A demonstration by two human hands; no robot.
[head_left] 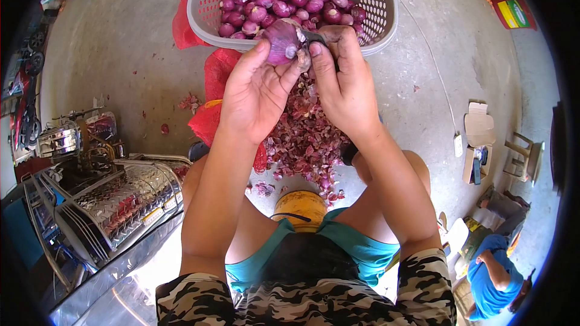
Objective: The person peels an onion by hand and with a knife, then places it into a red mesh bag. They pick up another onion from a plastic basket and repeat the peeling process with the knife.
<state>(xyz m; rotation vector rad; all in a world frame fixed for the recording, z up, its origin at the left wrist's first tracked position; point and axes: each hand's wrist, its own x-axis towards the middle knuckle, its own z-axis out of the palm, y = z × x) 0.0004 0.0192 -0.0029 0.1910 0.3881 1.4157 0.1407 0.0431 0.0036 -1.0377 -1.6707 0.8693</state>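
Observation:
My left hand [257, 93] has its fingers around a purple-red onion [280, 42], raised in front of the basket. Closed on a small dark-bladed knife [311, 37], my right hand [349, 87] meets the onion's right side, and its thumb lies along the blade. The knife's handle is hidden inside that hand. Dry skin hangs loose at the onion's end, between the two hands. Just beyond them stands a grey plastic basket [203, 1] holding many red onions [281, 8]. Beneath my hands, a heap of onion skins [305, 130] covers the floor.
Red mesh sacks [220, 75] lie left of the skins. A yellow bucket [299, 208] is between my legs. Metal machinery [133, 199] stands at left. At right are a white cord [432, 54], cardboard boxes [478, 127], a small stool [524, 157] and a person in blue [492, 278].

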